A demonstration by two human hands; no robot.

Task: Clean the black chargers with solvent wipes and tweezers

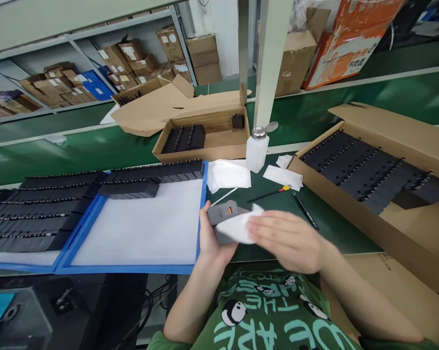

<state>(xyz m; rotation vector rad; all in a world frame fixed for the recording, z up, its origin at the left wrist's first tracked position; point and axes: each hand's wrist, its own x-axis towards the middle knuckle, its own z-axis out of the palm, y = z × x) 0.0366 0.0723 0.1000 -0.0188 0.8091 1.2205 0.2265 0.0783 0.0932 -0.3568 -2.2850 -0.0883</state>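
My left hand (pixel 212 245) is closed around a dark grey box-shaped device (pixel 219 213), which has a small copper-coloured patch on its upper face. Pinched in the fingers of my right hand (pixel 290 238), a white wipe (pixel 237 230) lies against the device and covers part of it. The right hand is slightly smeared by motion. Just beyond the device, a thin white stick (pixel 224 196) rests on the bench. A black brush-like tool with a yellow and red end (pixel 268 194) and black tweezers (pixel 306 211) lie beyond my right hand.
A white pump bottle (pixel 256 150) stands behind folded white wipes (pixel 228 176). On the left, blue-edged trays (pixel 132 269) hold rows of dark devices. Open cardboard boxes with similar devices stand at the back (pixel 205 156) and right (pixel 336 204). A pale post (pixel 272 58) rises behind the bottle.
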